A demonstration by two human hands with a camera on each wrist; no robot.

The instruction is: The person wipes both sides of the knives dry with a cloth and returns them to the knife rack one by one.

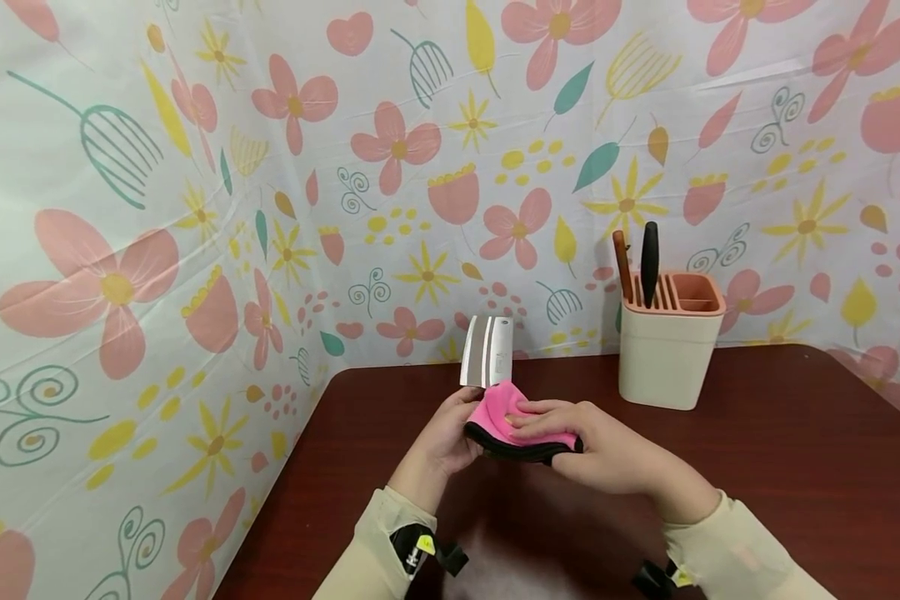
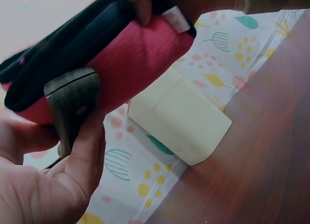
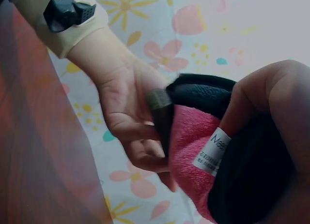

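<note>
A cleaver [image 1: 487,350] with a broad, shiny blade points away from me, above the far part of the table. My left hand [image 1: 448,435] grips its dark handle [image 2: 72,105], whose butt end shows in both wrist views. In my right hand [image 1: 607,446] is a folded pink cloth [image 1: 504,410] with a black edge, held against the cleaver from the right. The cloth covers part of the handle and the blade's near end in the head view. A white label [image 3: 213,152] hangs from the cloth in the right wrist view.
A cream knife holder [image 1: 667,358] with an orange slotted top stands at the back right of the dark red table [image 1: 780,450]. A black handle [image 1: 649,262] and a brown handle [image 1: 622,265] stick up from it. Flower-printed sheeting [image 1: 390,250] borders the table's back and left.
</note>
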